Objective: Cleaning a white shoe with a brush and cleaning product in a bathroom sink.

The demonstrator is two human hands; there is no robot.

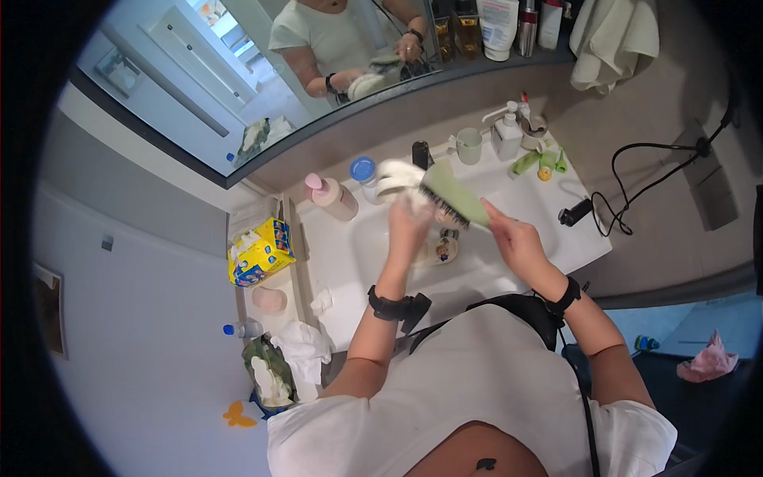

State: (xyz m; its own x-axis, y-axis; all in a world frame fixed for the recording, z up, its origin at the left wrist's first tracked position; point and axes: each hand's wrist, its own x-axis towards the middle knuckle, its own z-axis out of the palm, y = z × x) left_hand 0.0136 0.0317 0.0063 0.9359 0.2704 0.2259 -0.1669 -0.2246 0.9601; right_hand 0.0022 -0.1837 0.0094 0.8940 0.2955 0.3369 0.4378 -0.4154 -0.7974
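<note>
Over the white washbasin (524, 220), my left hand (411, 217) grips a white shoe (400, 177), blurred and partly hidden by the fingers; it could be a sandal. My right hand (517, 241) is closed around the end of a pale green scrubbing brush (450, 189). Its dark bristles face the shoe and my left hand; blur hides whether they touch. Below, in the basin, lies a second pale shoe (442, 250) with a small cartoon figure on it. Behind the brush stands a black faucet (422, 154).
A pink pump bottle (334, 198) and a blue-lidded container (363, 173) stand at the back left. A cup (469, 146), a white pump bottle (506, 137) and green items (539, 161) line the back right. Yellow tissue pack (262, 253) lies left; a black cable (632, 179) hangs right.
</note>
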